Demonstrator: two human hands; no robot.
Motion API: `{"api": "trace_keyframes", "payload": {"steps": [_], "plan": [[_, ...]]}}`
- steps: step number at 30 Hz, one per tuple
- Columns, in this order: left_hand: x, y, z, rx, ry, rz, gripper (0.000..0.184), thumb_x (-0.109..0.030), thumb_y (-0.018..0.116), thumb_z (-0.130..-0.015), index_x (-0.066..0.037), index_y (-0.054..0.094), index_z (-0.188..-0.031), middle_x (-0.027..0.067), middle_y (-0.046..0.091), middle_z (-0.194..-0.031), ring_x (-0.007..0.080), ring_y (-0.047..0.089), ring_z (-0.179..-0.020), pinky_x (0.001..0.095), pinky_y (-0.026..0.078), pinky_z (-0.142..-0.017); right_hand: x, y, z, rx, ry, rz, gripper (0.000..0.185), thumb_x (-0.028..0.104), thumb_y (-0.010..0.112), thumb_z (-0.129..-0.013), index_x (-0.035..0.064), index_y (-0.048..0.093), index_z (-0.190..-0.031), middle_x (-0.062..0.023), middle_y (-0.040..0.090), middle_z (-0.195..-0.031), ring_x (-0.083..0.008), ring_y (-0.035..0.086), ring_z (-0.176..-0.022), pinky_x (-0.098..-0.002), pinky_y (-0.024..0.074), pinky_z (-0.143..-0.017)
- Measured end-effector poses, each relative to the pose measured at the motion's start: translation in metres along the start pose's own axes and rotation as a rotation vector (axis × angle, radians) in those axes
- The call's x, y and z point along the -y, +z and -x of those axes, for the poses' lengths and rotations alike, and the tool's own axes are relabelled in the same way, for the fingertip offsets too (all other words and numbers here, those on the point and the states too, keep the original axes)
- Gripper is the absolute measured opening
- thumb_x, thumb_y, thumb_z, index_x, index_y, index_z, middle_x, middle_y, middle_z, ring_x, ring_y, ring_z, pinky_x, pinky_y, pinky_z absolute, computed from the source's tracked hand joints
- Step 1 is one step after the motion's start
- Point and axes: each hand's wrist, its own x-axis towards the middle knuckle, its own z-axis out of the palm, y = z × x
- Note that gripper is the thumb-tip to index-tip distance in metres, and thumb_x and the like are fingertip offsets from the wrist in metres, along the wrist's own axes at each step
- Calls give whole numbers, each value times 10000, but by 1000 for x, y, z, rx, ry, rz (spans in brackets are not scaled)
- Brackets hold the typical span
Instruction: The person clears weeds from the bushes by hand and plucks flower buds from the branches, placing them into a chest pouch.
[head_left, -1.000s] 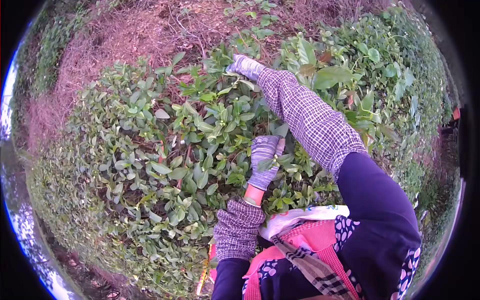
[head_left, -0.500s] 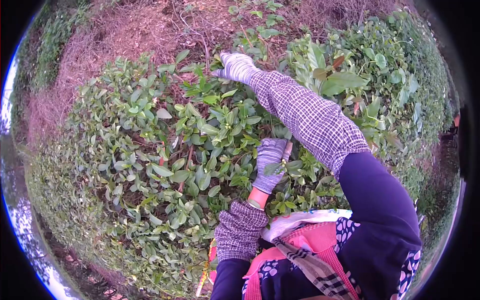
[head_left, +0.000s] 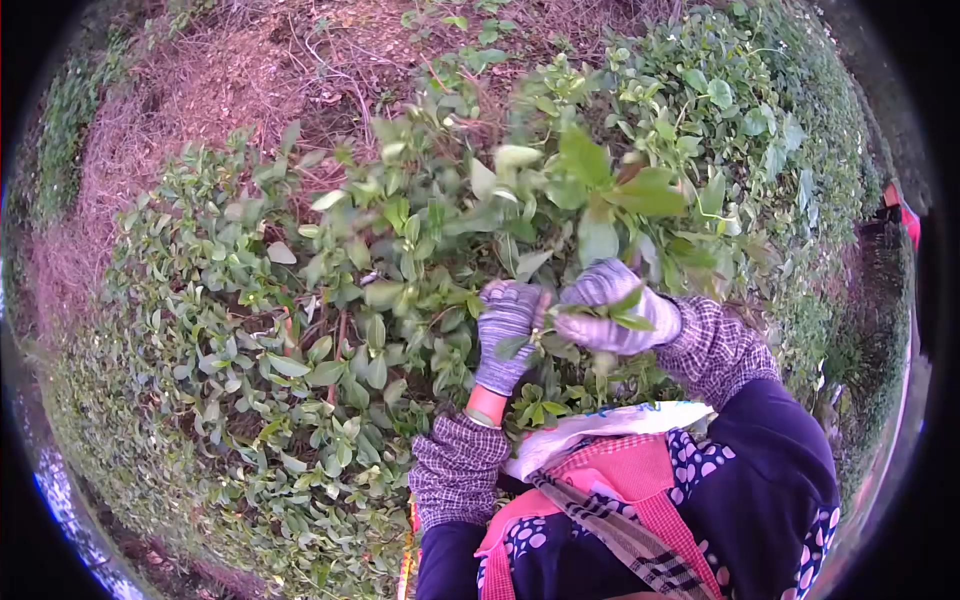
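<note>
Both my hands wear grey-white striped knit gloves and are close together, low over a leafy green bush (head_left: 375,350). My left hand (head_left: 508,325) is closed among the leaves, its thumb toward the right. What lies inside its fingers is hidden. Just to its right, my right hand (head_left: 618,308) is closed and slightly blurred. A leafy sprig (head_left: 632,312) shows at its fingers, with green leaves sticking out. Above the right hand, large broad leaves (head_left: 640,195) stand up, smeared by motion.
A pink apron (head_left: 630,470) and a white bag or cloth (head_left: 610,425) at my waist border the bush. Bare reddish soil with dry twigs (head_left: 230,80) lies beyond it. More low greenery (head_left: 800,200) spreads to the right. A red object (head_left: 910,225) shows at the far right edge.
My right hand has come back from the far side of the bush to beside my left hand. The branches between are now blurred with movement. My left hand stays low in the bush.
</note>
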Motion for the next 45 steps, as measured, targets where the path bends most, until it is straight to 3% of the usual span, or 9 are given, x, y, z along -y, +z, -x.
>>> {"api": "trace_keyframes", "payload": {"steps": [8,18,20,23,29,35,37,44,45], "plan": [[-13,-38,-51,221,62,283,439,-286,647,-716,-61,534,-1075,148,559,-972,303,530,-913,377,412,-819,4,-21,77,-321,690,-173,266,293,562,-833,31,592,-799,16,489,-552,-57,403,-507,-224,331,-466],[-22,22,-169,31,-197,767,606,-265,669,-734,-17,392,-1213,183,542,-1019,230,540,-892,322,449,-767,7,-41,97,-457,731,-63,259,265,455,-884,60,589,-966,35,561,-718,-17,427,-480,-174,353,-448],[-39,33,-170,126,-127,1105,671,-283,663,-734,-21,343,-1262,248,495,-1117,295,531,-962,342,436,-834,7,-53,98,-516,628,13,246,237,445,-887,63,564,-1013,31,571,-765,-18,442,-499,-157,342,-423],[-51,37,-150,343,-153,643,476,-301,602,-779,-44,477,-1160,186,606,-907,272,598,-839,337,469,-760,-13,-74,87,-796,378,-168,278,140,412,-895,-10,470,-1121,-78,625,-888,-58,548,-513,-159,450,-418],[-20,38,-77,135,-212,551,314,-221,568,-791,14,546,-998,182,603,-835,304,593,-744,359,468,-672,-63,-134,39,-516,535,152,327,184,445,-886,23,449,-1170,-20,605,-712,-42,459,-375,-192,408,-343],[-12,42,-34,78,-103,651,297,-23,523,-736,21,520,-1030,186,573,-926,316,564,-833,346,447,-747,-130,-113,-62,-81,503,567,541,228,507,-785,-2,349,-1249,-201,597,-870,-268,591,-709,-344,474,-654],[7,68,-20,15,-69,591,274,-62,523,-808,24,499,-1066,88,585,-844,139,542,-719,259,442,-641,-162,-100,-85,5,411,687,499,229,513,-769,-7,415,-1198,-198,598,-837,-301,588,-781,-363,464,-702],[-26,25,-23,176,-346,746,302,-41,416,-854,-6,472,-1149,117,543,-1071,190,538,-939,288,420,-824,-92,-57,-14,-122,310,570,445,417,521,-818,-24,586,-820,-144,514,-514,-252,519,-414,-377,425,-416],[-23,27,-21,191,-318,593,290,-57,406,-870,-8,473,-1148,112,541,-1078,183,542,-928,281,423,-817,-81,-61,0,-338,-185,557,379,357,504,-848,-3,612,-803,-73,527,-488,-150,472,-335,-293,380,-302]]}}
